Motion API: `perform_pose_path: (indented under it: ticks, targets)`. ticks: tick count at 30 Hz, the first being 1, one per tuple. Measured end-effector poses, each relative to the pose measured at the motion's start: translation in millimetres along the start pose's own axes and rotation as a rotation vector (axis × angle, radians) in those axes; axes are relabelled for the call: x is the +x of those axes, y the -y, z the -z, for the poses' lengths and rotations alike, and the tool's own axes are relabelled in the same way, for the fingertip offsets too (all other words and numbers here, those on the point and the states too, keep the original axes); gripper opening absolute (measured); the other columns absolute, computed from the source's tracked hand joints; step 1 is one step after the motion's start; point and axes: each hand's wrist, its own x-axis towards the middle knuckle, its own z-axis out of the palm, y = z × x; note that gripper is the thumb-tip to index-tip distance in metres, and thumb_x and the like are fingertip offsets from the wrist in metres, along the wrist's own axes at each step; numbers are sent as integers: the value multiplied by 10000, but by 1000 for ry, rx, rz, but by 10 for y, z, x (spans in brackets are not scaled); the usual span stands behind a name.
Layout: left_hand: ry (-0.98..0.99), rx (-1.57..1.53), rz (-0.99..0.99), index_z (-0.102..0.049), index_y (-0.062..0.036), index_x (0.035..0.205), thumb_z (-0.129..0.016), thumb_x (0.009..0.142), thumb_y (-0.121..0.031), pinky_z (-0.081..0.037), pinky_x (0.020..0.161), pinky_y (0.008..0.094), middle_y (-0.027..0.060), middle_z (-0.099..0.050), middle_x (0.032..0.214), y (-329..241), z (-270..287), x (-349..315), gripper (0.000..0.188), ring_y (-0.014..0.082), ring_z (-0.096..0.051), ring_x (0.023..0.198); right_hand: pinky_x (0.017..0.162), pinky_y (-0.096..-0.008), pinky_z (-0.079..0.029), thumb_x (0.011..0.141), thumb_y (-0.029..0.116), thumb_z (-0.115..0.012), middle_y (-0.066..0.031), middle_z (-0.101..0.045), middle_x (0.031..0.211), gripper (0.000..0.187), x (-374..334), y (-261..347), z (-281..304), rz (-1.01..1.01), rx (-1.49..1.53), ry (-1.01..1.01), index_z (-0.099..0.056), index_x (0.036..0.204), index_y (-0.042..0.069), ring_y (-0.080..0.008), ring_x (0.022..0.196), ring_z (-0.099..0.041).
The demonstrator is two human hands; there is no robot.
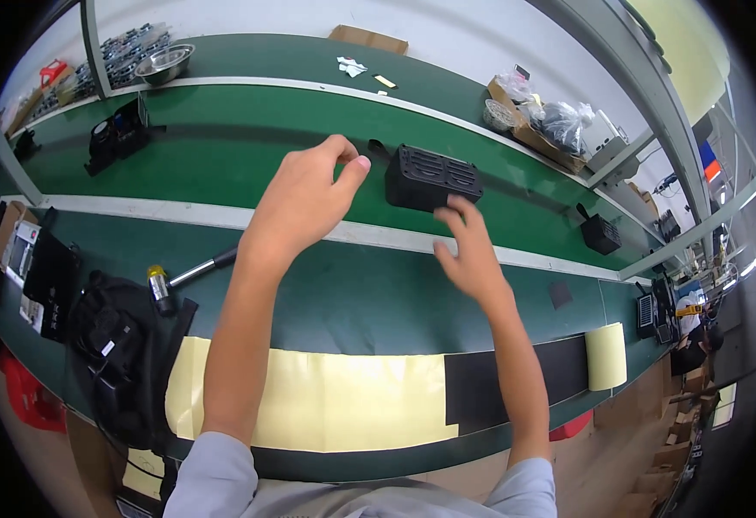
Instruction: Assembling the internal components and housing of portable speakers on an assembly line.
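A black box-shaped speaker with slotted grilles lies on the green strip beyond the white rail, a short black strap at its left end. My left hand is raised to the left of the speaker. Its fingers are curved, thumb and forefinger are apart, and nothing shows between them. My right hand is at the speaker's near right corner, fingers spread and slightly blurred. Whether its fingertips touch the speaker I cannot tell. Below my arms, a sheet with pale yellow backing and a black part stretches along the bench, ending in a roll.
A hammer and a black bag-like bundle lie at the left. Farther along the green strip are another black device and a small black box. A cardboard tray with plastic bags stands behind; metal posts frame the bench.
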Motion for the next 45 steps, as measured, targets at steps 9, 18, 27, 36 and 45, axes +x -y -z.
perform_pose_path:
  ticks: [9,18,27,36,45]
  targets:
    - [-78,123,-103,-654,16,1054,-575,971,-278,-505,794,388,185,-720,963,87,-42,50,316,339,-656,837,1126,-508,-386,822,182,-748,-213,-462,1479,490,-2054,1054,785,-248,97,517,-673,1304,224,-461,1377,-425]
    - [-8,176,-171,-652,10,1042,-578,970,-275,-497,768,379,168,-720,948,152,-213,30,303,326,-640,814,1155,-567,-361,833,93,-703,-175,-562,1401,425,-2623,1038,598,-205,163,349,-740,1229,243,-412,1351,-494]
    - [73,174,-404,-655,-4,1028,-567,968,-237,-489,702,403,166,-692,846,201,-605,283,256,336,-638,758,1118,-548,-407,795,43,-695,-179,-631,1306,411,-2549,959,715,-225,276,252,-752,1186,152,-389,1267,-578]
    - [495,693,-854,-495,-326,1451,-430,1032,-442,-367,1091,553,134,-577,1384,96,-2192,1904,439,328,-522,1299,816,-387,-525,812,94,-714,-138,-672,1208,391,-2154,742,816,-117,111,53,-716,1202,104,-291,946,-660]
    - [531,629,-810,-432,-418,1491,-304,1051,-514,-473,1040,468,134,-584,1363,77,-2611,1988,469,353,-583,1234,845,-388,-522,789,75,-729,-161,-653,1251,413,-2266,313,711,-227,204,-22,-719,1201,104,-307,979,-666]
